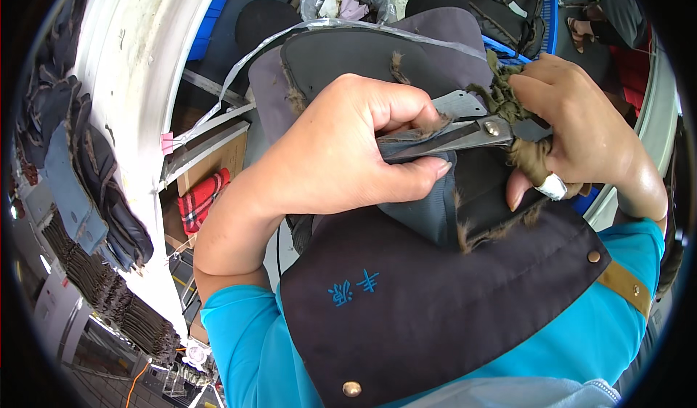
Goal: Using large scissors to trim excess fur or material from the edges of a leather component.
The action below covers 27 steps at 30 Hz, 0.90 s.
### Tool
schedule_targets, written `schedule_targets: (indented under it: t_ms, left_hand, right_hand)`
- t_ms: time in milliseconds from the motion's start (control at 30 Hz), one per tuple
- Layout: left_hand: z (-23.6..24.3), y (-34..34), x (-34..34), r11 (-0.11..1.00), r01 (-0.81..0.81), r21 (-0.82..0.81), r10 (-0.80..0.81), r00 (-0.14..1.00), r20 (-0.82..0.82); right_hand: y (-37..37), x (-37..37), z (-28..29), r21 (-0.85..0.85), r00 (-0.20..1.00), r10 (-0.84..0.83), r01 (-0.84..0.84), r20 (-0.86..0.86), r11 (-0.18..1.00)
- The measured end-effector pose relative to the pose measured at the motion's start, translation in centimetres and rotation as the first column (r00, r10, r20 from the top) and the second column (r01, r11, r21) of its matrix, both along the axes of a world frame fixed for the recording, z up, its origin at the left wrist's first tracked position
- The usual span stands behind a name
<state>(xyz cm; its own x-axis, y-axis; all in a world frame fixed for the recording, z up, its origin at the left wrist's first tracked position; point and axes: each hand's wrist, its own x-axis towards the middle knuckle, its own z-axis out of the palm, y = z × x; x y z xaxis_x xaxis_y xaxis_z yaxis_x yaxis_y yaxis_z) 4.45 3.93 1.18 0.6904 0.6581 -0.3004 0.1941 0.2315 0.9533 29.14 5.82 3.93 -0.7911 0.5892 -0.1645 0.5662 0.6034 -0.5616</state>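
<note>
My left hand (330, 147) pinches the edge of a dark grey fabric piece (421, 208) between thumb and fingers, above my lap. Brown fur (501, 231) shows along the piece's edges. In my right hand (584, 121) are metal scissors (465, 138), whose handles are wrapped in olive-green cloth (534, 160). Their blades are parted and point left, with the lower one reaching past my left fingertips along the fabric edge. Whether the blades touch the fabric is hard to make out. A white wrap covers part of one right finger. A dark apron (435, 284) covers my front.
Ahead stands a bin (312, 5) lined with clear plastic, holding scraps. At the far right is a blue crate (553, 16) of dark pieces, with another person's foot (577, 36) beyond. Dark pieces (72, 168) lie along the white table (138, 52) at left, near a red plaid cloth (205, 199).
</note>
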Motion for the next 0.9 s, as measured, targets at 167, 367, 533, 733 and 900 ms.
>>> schedule_targets:
  t_ms: [167, 367, 533, 733, 900]
  left_hand:
    - [0.23, 0.03, -0.03, 1.000, 0.003, 0.010, -0.003, 1.000, -0.024]
    - [0.00, 0.05, -0.22, 0.999, 0.024, -0.038, -0.026, 0.999, -0.036]
    - [0.07, 0.18, -0.30, 0.998, 0.041, -0.055, -0.045, 0.997, -0.061]
    - [0.15, 0.32, -0.33, 0.997, 0.052, -0.063, -0.056, 0.996, -0.073]
    - [0.13, 0.21, -0.35, 0.997, 0.056, -0.059, -0.061, 0.995, -0.083]
  right_hand:
    - [-0.11, 0.28, -0.50, -0.007, 0.999, -0.018, 0.019, 0.048, 1.000]
    - [-0.35, 0.30, -0.72, -0.011, 0.996, -0.066, 0.067, 0.052, 0.998]
    - [-0.14, 0.47, -0.77, 0.036, 0.999, -0.032, 0.031, 0.038, 0.999]
    - [0.07, 0.47, -0.58, 0.063, 0.999, -0.020, 0.018, 0.028, 0.998]
    - [-0.19, 0.52, -0.52, 0.045, 0.998, -0.052, 0.050, 0.030, 0.998]
